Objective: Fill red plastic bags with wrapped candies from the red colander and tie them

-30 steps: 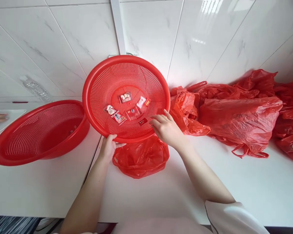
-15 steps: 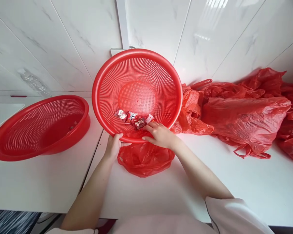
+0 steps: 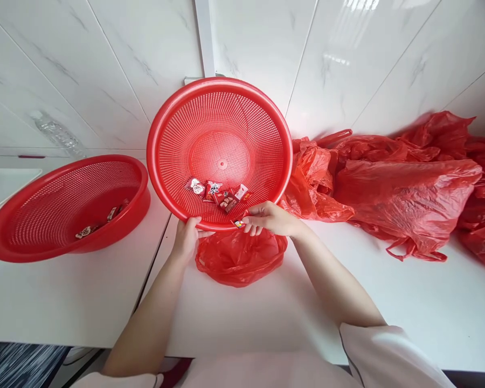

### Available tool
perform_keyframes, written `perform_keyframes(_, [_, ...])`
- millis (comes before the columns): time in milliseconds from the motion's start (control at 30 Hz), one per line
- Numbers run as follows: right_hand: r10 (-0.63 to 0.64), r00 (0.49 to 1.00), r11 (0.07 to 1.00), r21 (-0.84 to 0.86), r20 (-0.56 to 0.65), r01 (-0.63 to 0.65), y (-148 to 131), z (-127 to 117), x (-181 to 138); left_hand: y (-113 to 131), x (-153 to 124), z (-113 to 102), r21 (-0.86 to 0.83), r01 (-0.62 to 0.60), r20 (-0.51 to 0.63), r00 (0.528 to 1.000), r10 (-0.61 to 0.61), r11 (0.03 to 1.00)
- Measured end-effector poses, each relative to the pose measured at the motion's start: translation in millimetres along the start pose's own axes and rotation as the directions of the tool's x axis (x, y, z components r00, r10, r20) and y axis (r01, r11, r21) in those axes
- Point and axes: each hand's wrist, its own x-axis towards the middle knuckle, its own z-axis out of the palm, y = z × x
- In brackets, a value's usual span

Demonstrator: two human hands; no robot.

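Observation:
My left hand (image 3: 186,237) grips the near left rim of a red plastic colander basket (image 3: 222,118), which is tilted with its mouth toward me. Several small wrapped candies (image 3: 228,200) lie inside, along its lower wall. At the near right rim my right hand (image 3: 267,220) pinches a small red candy packet (image 3: 239,222) with a bit of yellow on it. Under the basket's near edge, an open red plastic bag (image 3: 242,261) rests on the white table; part of it is hidden by the basket.
On the left stands a second red colander basket (image 3: 28,215), tilted, with a few wrapped candies (image 3: 87,231) in it. Filled red plastic bags (image 3: 408,183) are heaped at the right along the tiled wall. A clear plastic bottle (image 3: 59,132) lies at the back left.
My right hand has drawn back from the candies to the basket's rim, a packet now between its fingers. The held basket has shifted slightly left, and the candies in it have moved a little.

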Motion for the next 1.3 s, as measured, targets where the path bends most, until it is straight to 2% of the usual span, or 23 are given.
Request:
perform_keyframes(67, [0.007, 0.998, 1.000, 0.021, 0.061, -0.008, -4, -2, -5, 2, 0, 0, -0.006, -0.005, -0.001, 1.000, 0.005, 1.000])
perform_keyframes(133, [-0.027, 0.999, 0.993, -0.116, 0.045, 0.032, -8, -3, -8, 4, 0, -1, -0.014, -0.007, 0.010, 1.000, 0.007, 1.000])
perform_keyframes(200, [-0.109, 0.989, 0.939, -0.336, -0.101, 0.069, -9, -2, -8, 5, 0, -1, -0.019, -0.004, 0.027, 1.000, 0.005, 1.000])
perform_keyframes(267, [-0.227, 0.928, 0.827, -0.562, -0.296, 0.023, -6, -1, -5, 5, -1, -1, -0.020, 0.007, 0.041, 0.999, -0.007, 1.000])
perform_keyframes(333, [-0.310, 0.874, 0.678, -0.732, -0.374, -0.072, 0, 0, -1, 6, -3, -1, -0.022, 0.035, 0.068, 0.997, -0.033, 0.999])
perform_keyframes(400, [-0.310, 0.878, 0.544, -0.825, -0.366, -0.152, 8, 1, 4, 6, -5, 1, -0.026, 0.069, 0.100, 0.993, -0.066, 0.997])
perform_keyframes(467, [-0.248, 0.907, 0.466, -0.863, -0.339, -0.195, 15, 3, 6, 6, -7, 3, -0.025, 0.094, 0.125, 0.988, -0.090, 0.995])
perform_keyframes(567, [-0.133, 0.954, 0.447, -0.876, -0.269, -0.184, 18, 5, 5, 6, -9, 6, -0.016, 0.096, 0.122, 0.988, -0.094, 0.995])
perform_keyframes(667, [-0.080, 0.984, 0.504, -0.858, -0.160, -0.098, 12, 4, 1, 4, -7, 6, -0.025, 0.086, 0.082, 0.993, -0.084, 0.996])
perform_keyframes(800, [-0.123, 0.992, 0.626, -0.778, -0.034, 0.050, 3, -1, -6, 2, -4, 3, -0.042, 0.070, 0.057, 0.996, -0.067, 0.997])
perform_keyframes(900, [-0.180, 0.984, 0.686, -0.715, 0.013, 0.135, 5, -6, -8, 2, -2, 1, -0.033, 0.060, 0.038, 0.998, -0.059, 0.998])
perform_keyframes(1000, [-0.167, 0.986, 0.728, -0.677, -0.018, 0.111, 9, -8, -7, 0, 0, -2, -0.039, 0.059, 0.032, 0.998, -0.058, 0.997])
perform_keyframes(1100, [-0.161, 0.973, 0.828, -0.559, -0.166, 0.042, 10, -7, -5, -1, 2, -5, -0.046, 0.072, 0.029, 0.997, -0.070, 0.996])
perform_keyframes(1133, [-0.158, 0.961, 0.895, -0.444, -0.228, 0.042, 9, -6, -4, -1, 3, -5, -0.049, 0.075, 0.033, 0.997, -0.074, 0.996])
perform_keyframes(1200, [-0.113, 0.945, 0.993, -0.079, -0.307, 0.093, 6, -6, -1, 0, 3, -5, -0.057, 0.075, 0.046, 0.996, -0.073, 0.996])
perform_keyframes(1233, [-0.074, 0.947, 0.985, 0.126, -0.313, 0.119, 4, -6, -1, 0, 3, -5, -0.062, 0.069, 0.053, 0.996, -0.065, 0.996])
perform_keyframes(1300, [-0.005, 0.957, 0.889, 0.437, -0.289, 0.137, 1, -7, 0, 1, 2, -5, -0.067, 0.050, 0.063, 0.997, -0.046, 0.996])
